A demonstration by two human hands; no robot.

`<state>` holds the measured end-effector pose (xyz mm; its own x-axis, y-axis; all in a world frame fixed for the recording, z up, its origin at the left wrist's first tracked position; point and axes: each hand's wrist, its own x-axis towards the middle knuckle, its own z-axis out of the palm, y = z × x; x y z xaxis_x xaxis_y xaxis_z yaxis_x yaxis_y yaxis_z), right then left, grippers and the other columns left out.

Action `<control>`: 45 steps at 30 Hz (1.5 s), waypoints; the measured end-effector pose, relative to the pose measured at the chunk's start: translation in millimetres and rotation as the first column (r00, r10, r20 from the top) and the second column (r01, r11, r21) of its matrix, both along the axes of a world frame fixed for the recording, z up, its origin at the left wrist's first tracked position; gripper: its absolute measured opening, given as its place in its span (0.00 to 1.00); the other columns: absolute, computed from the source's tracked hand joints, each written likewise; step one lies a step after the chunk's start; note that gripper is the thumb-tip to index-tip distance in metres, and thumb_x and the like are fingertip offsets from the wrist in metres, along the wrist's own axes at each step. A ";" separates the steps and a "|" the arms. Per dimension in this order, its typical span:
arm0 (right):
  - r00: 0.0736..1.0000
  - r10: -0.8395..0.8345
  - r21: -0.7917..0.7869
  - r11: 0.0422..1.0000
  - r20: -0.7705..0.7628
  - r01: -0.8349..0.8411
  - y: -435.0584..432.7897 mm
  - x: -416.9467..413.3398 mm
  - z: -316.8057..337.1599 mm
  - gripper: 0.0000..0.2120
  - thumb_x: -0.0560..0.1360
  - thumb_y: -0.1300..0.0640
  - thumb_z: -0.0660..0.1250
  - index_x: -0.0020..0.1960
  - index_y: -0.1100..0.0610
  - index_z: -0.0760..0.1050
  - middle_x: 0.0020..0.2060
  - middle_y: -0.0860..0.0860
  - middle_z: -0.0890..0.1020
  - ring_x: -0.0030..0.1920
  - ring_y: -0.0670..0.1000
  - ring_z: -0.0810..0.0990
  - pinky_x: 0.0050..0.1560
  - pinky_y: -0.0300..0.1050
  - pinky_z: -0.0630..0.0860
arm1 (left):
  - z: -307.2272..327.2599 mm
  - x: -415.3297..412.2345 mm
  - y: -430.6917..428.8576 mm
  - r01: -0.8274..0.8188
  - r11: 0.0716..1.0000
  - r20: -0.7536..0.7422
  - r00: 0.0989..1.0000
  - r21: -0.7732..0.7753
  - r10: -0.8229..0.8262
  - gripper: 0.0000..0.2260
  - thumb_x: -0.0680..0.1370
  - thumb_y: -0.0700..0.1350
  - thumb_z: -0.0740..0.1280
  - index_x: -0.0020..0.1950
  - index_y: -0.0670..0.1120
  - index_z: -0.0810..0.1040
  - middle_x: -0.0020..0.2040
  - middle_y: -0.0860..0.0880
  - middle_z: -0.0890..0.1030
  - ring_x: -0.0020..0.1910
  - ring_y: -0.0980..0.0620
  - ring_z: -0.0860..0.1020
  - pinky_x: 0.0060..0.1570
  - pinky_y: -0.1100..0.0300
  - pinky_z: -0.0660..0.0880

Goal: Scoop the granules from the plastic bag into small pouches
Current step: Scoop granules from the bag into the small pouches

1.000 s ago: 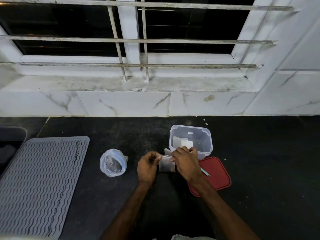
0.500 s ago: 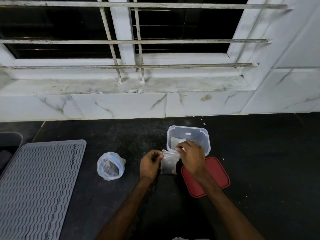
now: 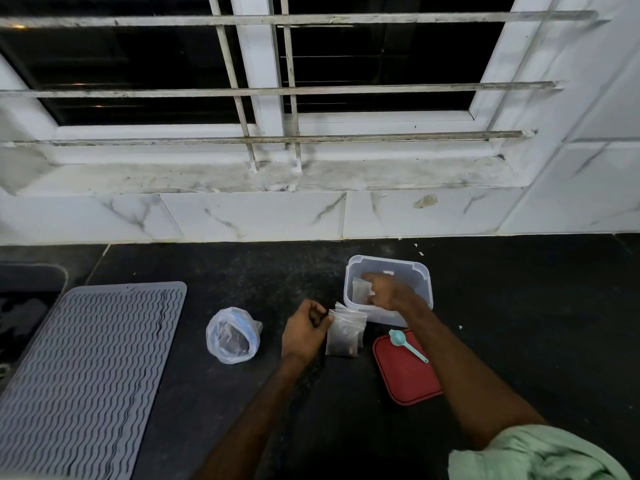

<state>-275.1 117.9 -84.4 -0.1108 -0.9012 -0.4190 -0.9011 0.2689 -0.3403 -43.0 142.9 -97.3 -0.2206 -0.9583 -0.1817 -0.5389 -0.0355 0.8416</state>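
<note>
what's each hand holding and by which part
Left hand pinches the stacked pouches at their upper left corner. Right hand is in the clear container; its hold cannot be told.

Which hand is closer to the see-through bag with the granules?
Left. The left hand is beside the plastic bag, pinching a small pouch; the right hand is farther, inside the clear container.

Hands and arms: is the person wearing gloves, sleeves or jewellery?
No gloves, rings or watch show: left hand, right hand and both forearms are bare. A pale green sleeve, bunched and creased, covers the right upper arm; no left sleeve is in view.
</note>
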 end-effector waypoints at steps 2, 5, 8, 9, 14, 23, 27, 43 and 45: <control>0.998 0.005 0.033 0.999 -0.063 -0.003 1.3 0.1 -2.7 0.26 0.76 0.51 0.68 0.72 0.49 0.66 0.64 0.53 0.77 0.62 0.55 0.76 0.62 0.52 0.74 | -3.8 0.3 1.9 -0.003 1.000 -0.030 1.000 0.024 0.004 0.08 0.73 0.51 0.73 0.48 0.54 0.76 0.41 0.55 0.82 0.42 0.57 0.81 0.49 0.50 0.79; 0.991 0.000 0.010 1.000 -0.132 0.001 5.6 -0.9 -6.3 0.27 0.76 0.48 0.68 0.72 0.50 0.66 0.64 0.54 0.76 0.63 0.56 0.75 0.62 0.54 0.74 | -6.1 1.3 4.4 0.014 0.999 -0.062 0.998 0.029 -0.012 0.12 0.72 0.52 0.74 0.50 0.56 0.74 0.42 0.56 0.82 0.44 0.58 0.81 0.51 0.49 0.79; 0.989 -0.057 -0.011 0.998 -0.136 0.056 8.0 -2.3 -8.1 0.20 0.75 0.50 0.68 0.65 0.53 0.71 0.60 0.53 0.79 0.59 0.56 0.78 0.57 0.52 0.76 | -5.4 2.5 4.9 0.058 0.998 -0.058 0.997 0.029 -0.057 0.16 0.71 0.50 0.75 0.54 0.57 0.72 0.42 0.56 0.81 0.44 0.57 0.81 0.52 0.49 0.79; 0.986 -0.071 -0.014 0.997 -0.153 0.070 8.7 -3.2 -8.5 0.18 0.75 0.51 0.69 0.63 0.54 0.73 0.58 0.53 0.80 0.58 0.56 0.78 0.56 0.52 0.76 | -5.1 2.5 5.1 0.073 0.997 -0.060 0.996 0.026 -0.071 0.18 0.71 0.49 0.75 0.56 0.57 0.72 0.42 0.56 0.81 0.44 0.57 0.81 0.53 0.49 0.79; 0.966 -0.074 -0.056 0.996 -0.248 0.062 11.8 -1.8 -4.8 0.14 0.76 0.54 0.67 0.60 0.57 0.77 0.58 0.55 0.80 0.59 0.56 0.78 0.57 0.49 0.75 | 4.7 3.9 7.6 0.037 0.998 -0.085 0.996 -0.051 -0.041 0.18 0.74 0.48 0.72 0.60 0.57 0.70 0.42 0.54 0.79 0.43 0.56 0.80 0.49 0.52 0.79; 0.921 -0.274 -0.403 0.903 -0.277 0.147 24.8 26.6 69.4 0.14 0.75 0.56 0.67 0.59 0.58 0.74 0.57 0.56 0.79 0.60 0.58 0.75 0.55 0.54 0.74 | 41.7 -11.7 3.3 -0.084 0.979 -0.160 0.986 -0.183 0.054 0.11 0.77 0.47 0.69 0.57 0.53 0.73 0.42 0.54 0.80 0.41 0.57 0.79 0.43 0.57 0.78; 0.963 -0.264 -0.516 0.833 -0.052 0.201 49.1 65.0 86.9 0.02 0.76 0.58 0.66 0.47 0.56 0.73 0.43 0.54 0.82 0.46 0.57 0.81 0.40 0.48 0.73 | 52.6 -26.4 12.7 -0.102 0.990 -0.243 0.967 -0.093 0.076 0.08 0.77 0.56 0.68 0.44 0.53 0.78 0.39 0.54 0.82 0.40 0.56 0.81 0.44 0.52 0.79; 0.824 -0.113 -0.255 0.920 0.556 0.298 80.3 104.6 54.9 0.11 0.74 0.53 0.73 0.55 0.50 0.77 0.48 0.44 0.82 0.48 0.41 0.79 0.49 0.34 0.75 | 40.4 5.2 25.6 -0.182 0.983 -0.305 0.936 0.012 0.177 0.05 0.77 0.45 0.70 0.43 0.46 0.82 0.37 0.49 0.84 0.37 0.57 0.81 0.39 0.60 0.77; 0.828 -0.130 -0.295 0.895 0.546 0.335 80.5 105.2 52.2 0.10 0.76 0.52 0.71 0.55 0.53 0.80 0.49 0.45 0.84 0.49 0.41 0.80 0.51 0.36 0.75 | 43.0 5.2 28.2 -0.192 0.981 -0.358 0.914 0.033 0.191 0.02 0.75 0.41 0.72 0.47 0.47 0.82 0.41 0.51 0.85 0.42 0.57 0.83 0.42 0.64 0.79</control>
<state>-169.9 198.3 -32.2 -0.2051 -0.9710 -0.1227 -0.5025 0.2120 -0.8382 -37.8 171.0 -54.3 -0.0823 -0.9891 -0.1223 -0.1848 -0.1054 0.9771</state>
